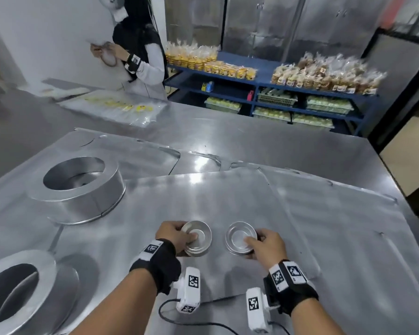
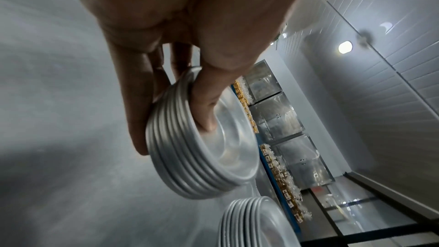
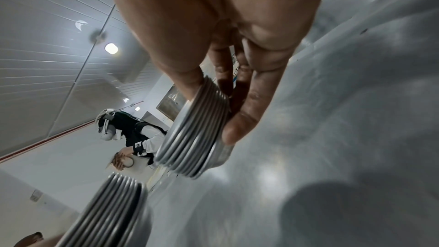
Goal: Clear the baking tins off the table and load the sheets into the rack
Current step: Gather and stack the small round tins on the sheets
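Two stacks of small round baking tins are just above a flat baking sheet (image 1: 228,194) on the steel table. My left hand (image 1: 177,236) grips the left stack (image 1: 200,240), thumb inside the top tin and fingers round its side; the left wrist view shows this stack (image 2: 190,157) of several nested tins. My right hand (image 1: 264,243) grips the right stack (image 1: 238,238) the same way; the right wrist view shows its rims (image 3: 197,138) pinched between thumb and fingers. More sheets (image 1: 324,213) overlap to the right and behind.
Two large round cake tins stand at the left, one further back (image 1: 80,187) and one near me (image 1: 17,291). A person (image 1: 140,56) works at the far side beside plastic bags (image 1: 116,107). Blue shelves (image 1: 276,93) hold packed bread.
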A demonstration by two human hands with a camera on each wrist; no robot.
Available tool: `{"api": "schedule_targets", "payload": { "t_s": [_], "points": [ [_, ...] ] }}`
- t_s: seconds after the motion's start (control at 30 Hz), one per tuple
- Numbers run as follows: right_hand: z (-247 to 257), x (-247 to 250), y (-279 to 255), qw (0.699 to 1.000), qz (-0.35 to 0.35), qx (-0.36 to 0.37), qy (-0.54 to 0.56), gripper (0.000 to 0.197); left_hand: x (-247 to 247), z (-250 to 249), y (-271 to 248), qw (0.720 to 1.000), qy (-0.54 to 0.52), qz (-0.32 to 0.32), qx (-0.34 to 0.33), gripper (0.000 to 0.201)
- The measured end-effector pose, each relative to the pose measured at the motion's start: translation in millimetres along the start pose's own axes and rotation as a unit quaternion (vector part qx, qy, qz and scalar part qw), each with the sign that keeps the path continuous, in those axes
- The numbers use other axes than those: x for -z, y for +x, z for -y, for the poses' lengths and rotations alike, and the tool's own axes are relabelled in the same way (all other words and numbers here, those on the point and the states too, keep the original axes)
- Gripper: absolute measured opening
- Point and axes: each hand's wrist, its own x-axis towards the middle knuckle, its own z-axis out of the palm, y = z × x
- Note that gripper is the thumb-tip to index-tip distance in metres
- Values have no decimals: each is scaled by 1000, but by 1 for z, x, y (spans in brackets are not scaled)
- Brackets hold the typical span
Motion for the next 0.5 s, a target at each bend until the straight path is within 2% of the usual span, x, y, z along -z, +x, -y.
{"api": "schedule_targets", "payload": {
  "t_s": [0.3, 0.5],
  "points": [
    [27, 25, 86, 1000, -23, 2, -9, 13, -54, -64, 79, 996, 85, -3, -25, 15],
    [64, 21, 143, 999, -39, -17, -8, 13, -62, -115, 140, 992, 117, 6, -36, 24]
  ]
}}
